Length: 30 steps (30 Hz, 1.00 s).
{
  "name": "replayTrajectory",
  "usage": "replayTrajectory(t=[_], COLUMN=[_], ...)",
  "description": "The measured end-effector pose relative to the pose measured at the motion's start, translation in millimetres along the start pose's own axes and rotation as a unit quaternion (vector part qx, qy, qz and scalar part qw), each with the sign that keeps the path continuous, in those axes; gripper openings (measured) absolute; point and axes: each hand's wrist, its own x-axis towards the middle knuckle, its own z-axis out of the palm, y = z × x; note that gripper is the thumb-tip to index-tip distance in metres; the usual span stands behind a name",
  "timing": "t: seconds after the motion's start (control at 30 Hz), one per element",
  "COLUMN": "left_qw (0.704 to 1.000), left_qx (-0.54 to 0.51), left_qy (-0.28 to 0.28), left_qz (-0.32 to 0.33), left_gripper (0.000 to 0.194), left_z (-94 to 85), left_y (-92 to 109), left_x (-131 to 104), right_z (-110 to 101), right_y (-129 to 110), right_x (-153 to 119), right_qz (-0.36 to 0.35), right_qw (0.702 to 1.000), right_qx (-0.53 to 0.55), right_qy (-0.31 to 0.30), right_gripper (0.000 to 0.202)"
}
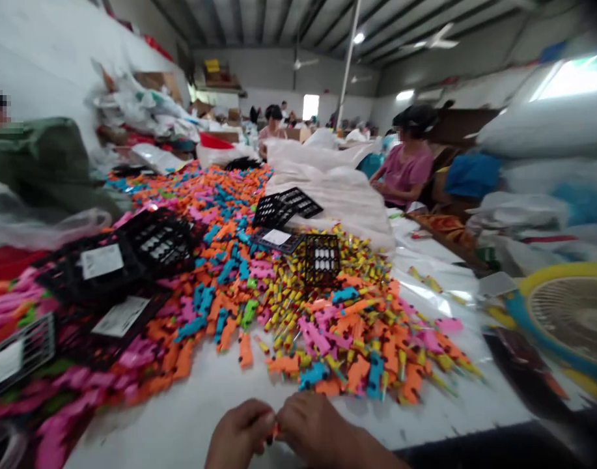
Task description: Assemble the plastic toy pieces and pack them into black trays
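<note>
Orange (273,428) shows between my pinched fingers (275,423), a small piece with dark spots (mostly hidden by my closed fingertips), above the bench (181,417).

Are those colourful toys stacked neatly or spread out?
Spread out: the toys lie jumbled over the white table, pointing every which way, with black trays resting among them.

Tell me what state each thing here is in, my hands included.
Left hand: pinching a small orange piece
Right hand: pinching the same piece
Colourful pieces: loose, heaped
Black trays: some overlapping
White sheeting: rumpled
Ceiling light: lit
Yellow-rimmed fan: can't tell if running
</note>
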Motion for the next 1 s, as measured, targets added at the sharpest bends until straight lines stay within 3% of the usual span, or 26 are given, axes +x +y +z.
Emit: replayTrajectory(t=[0.1, 0.17, 0.23, 0.33, 0.4, 0.43, 0.5, 0.6, 0.7, 0.83, 0.93, 1.0], left_qw=[0.999, 0.997, 0.988, 0.968, 0.951, 0.944, 0.938, 0.942, 0.954, 0.960, 0.926, 0.920], left_qx=[-0.003, 0.005, 0.001, 0.027, 0.065, 0.078, 0.084, 0.065, 0.010, -0.163, -0.339, -0.339], left_qy=[-0.028, 0.016, 0.100, 0.233, 0.298, 0.320, 0.336, 0.329, 0.299, 0.226, 0.159, 0.187], left_qz=[0.022, 0.072, 0.119, 0.092, 0.042, 0.021, -0.003, -0.016, -0.012, 0.030, 0.051, 0.063], left_gripper=[0.026, 0.032, 0.039, 0.041, 0.038, 0.036, 0.032, 0.024, 0.023, 0.055, 0.070, 0.076], left_z=[-0.4, -4.0, -10.3, -19.7, -21.9, -21.4, -18.1, -12.7, -13.3, -12.5, -3.6, 1.2], left_y=[5.7, 13.5, 20.3, 26.6, 29.0, 29.4, 27.8, 19.0, 9.8, 9.1, 10.8, 8.8], left_x=[-3.0, -5.2, -3.9, 11.8, 31.0, 41.6, 60.2, 71.4, 59.6, 30.2, 16.2, 13.0], right_z=[1.1, -19.1, -51.9, -101.5, -117.0, -116.5, -100.8, -60.9, -33.3, -19.0, -10.3, -8.1], right_y=[0.2, 8.8, 26.0, 55.5, 65.7, 66.3, 60.2, 45.2, 36.7, 25.4, 15.6, 14.0], right_x=[-4.6, -4.8, -4.3, -2.3, 2.0, 5.4, 14.5, 33.3, 54.6, 70.2, 68.3, 63.9], right_qz=[-0.015, -0.015, 0.000, 0.069, 0.155, 0.187, 0.198, 0.132, 0.087, 0.085, 0.112, 0.128], right_qw=[0.997, 0.996, 0.992, 0.944, 0.897, 0.888, 0.909, 0.971, 0.991, 0.993, 0.983, 0.977], right_qx=[-0.063, -0.076, -0.110, -0.221, -0.258, -0.249, -0.196, -0.114, -0.064, 0.042, 0.120, 0.150], right_qy=[0.044, 0.037, 0.066, 0.234, 0.323, 0.339, 0.309, 0.165, 0.079, 0.070, 0.079, 0.087], right_gripper=[0.026, 0.023, 0.020, 0.030, 0.036, 0.036, 0.032, 0.028, 0.028, 0.027, 0.031, 0.025])
